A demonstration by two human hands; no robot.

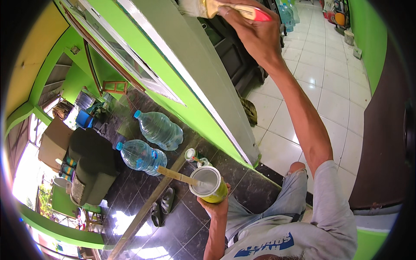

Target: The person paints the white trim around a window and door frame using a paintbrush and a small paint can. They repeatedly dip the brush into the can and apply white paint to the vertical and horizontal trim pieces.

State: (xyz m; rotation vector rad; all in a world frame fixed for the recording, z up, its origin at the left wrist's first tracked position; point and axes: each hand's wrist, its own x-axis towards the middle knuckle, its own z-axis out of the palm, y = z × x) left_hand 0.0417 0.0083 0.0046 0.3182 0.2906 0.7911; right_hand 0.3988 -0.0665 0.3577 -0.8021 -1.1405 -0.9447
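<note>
My right hand point(256, 35), raised at the top of the head view, is closed round the handle of a paintbrush point(211, 8). The handle is pale with a red end, and the whitish bristles lie against the upper part of a grey door frame point(197, 69). Lower down, my left hand point(218, 205) grips a yellow-green paint can point(215, 197) from beneath and the side. Greyish-white paint point(209, 177) shows inside the can. A flat wooden stick point(177, 175) leans out over its rim to the left.
Two large clear water bottles point(161, 130) stand on the dark tiles, left of the frame. Small cans point(191, 154) sit beyond the paint can, and sandals point(167, 200) lie beside a long floor strip point(145, 213). A dark armchair point(92, 158) is farther left; white tiles point(320, 93) extend right.
</note>
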